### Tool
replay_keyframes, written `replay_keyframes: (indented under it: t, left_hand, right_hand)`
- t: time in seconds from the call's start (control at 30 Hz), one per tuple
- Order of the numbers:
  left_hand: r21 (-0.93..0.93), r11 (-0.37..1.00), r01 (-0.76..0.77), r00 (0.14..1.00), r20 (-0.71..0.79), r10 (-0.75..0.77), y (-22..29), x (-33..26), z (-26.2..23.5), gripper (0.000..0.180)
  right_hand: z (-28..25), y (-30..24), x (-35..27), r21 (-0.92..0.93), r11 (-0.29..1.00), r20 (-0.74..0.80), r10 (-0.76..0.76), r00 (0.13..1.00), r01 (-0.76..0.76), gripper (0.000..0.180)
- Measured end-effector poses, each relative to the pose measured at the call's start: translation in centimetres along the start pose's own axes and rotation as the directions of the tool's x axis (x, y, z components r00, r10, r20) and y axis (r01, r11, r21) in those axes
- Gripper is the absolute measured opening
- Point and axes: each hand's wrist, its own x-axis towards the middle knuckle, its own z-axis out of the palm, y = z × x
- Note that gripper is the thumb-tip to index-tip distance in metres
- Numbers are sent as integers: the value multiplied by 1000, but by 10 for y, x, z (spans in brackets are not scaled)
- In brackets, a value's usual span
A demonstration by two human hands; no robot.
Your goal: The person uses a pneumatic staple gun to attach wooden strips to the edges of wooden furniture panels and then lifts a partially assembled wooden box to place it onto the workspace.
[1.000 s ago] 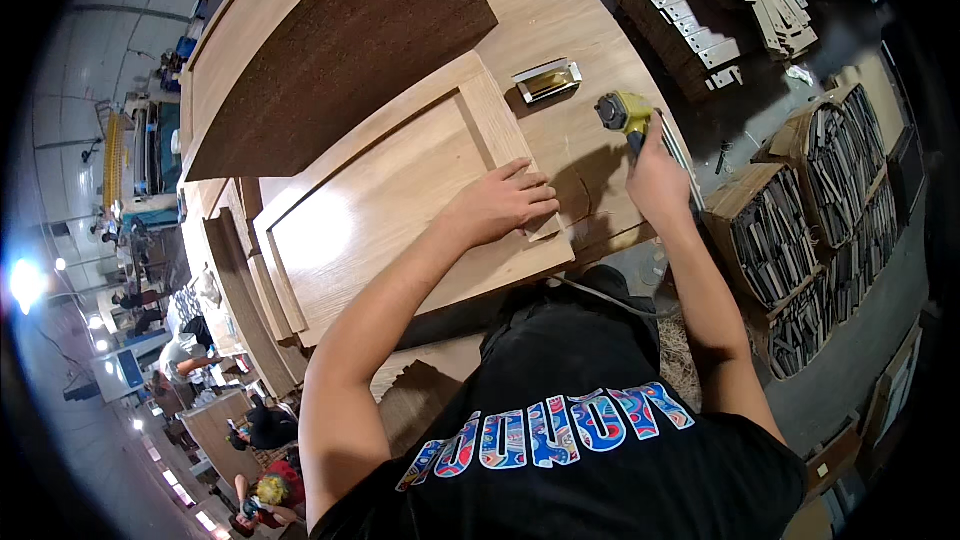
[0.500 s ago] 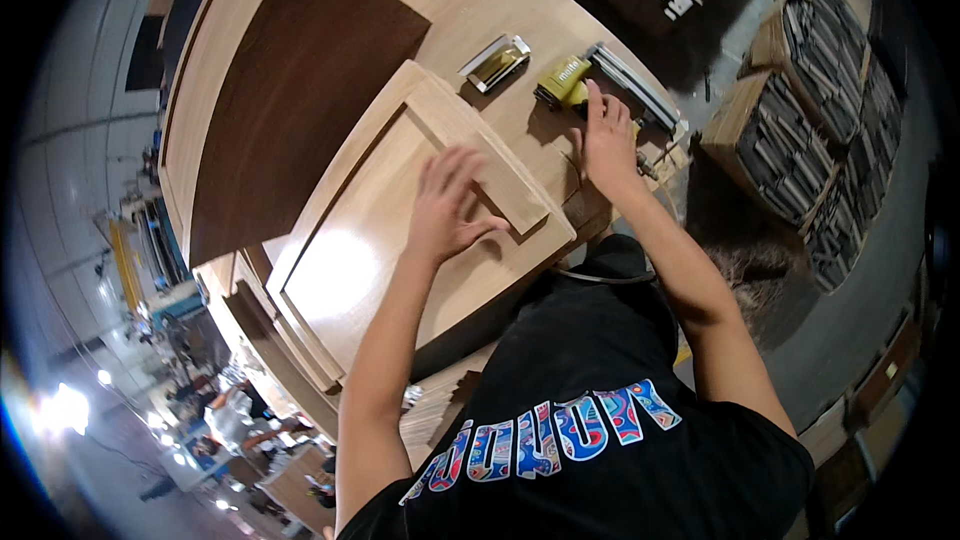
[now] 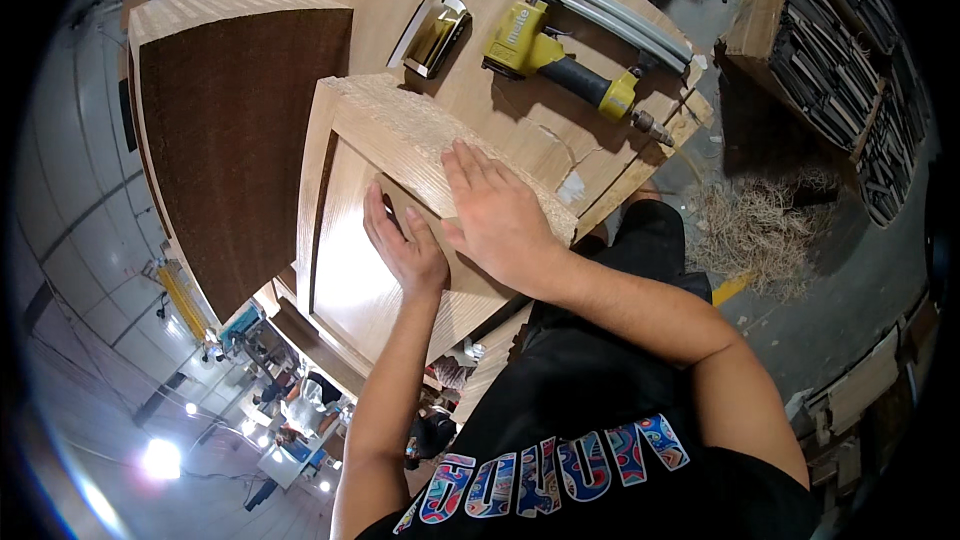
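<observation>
A pale wooden frame with a recessed panel (image 3: 350,230) lies in front of me on a light wooden board. My right hand (image 3: 505,215) rests flat along the frame's right-hand rail (image 3: 400,125), fingers stretched out and holding nothing. My left hand (image 3: 408,245) is against the inner edge of that rail, its fingers extended beside a dark gap. Beyond the frame, a yellow and black nail gun (image 3: 575,75) lies on the board with its silver magazine pointing away to the right and an air hose fitting at its handle. Neither hand touches it.
A small open box of brass-coloured fasteners (image 3: 432,37) sits left of the nail gun. A dark brown-faced wooden box (image 3: 235,140) stands at the left. Cartons of dark strips (image 3: 800,30) and a heap of shavings (image 3: 765,230) are on the floor at right.
My right hand has left the nail gun and come down on the frame's rail. My left hand has dropped from above the panel to the rail's inner edge. The view has shifted.
</observation>
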Motion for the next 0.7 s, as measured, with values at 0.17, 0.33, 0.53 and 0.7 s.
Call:
replay_keyframes:
  t: [0.17, 0.33, 0.53, 0.7]
  left_hand:
    - [6, 999, -41, 999, 1, 41, -1, 2, 1, 58]
    - [18, 998, -68, 997, 21, 68, -1, 2, 0, 57]
    - [20, 995, -100, 995, -3, 100, 0, 3, -2, 53]
    - [43, 997, -66, 998, -6, 66, 9, 4, -9, 50]
  right_hand:
    - [-1, 1, 2, -13, 1000, -6, 5, 1000, -5, 85]
    - [-1, 2, 2, -28, 1000, 8, 7, 1000, -7, 85]
    - [-10, -3, 12, 123, 988, 74, 81, 994, -90, 78]
    - [-15, 13, 41, 217, 973, 108, 60, 992, -83, 64]
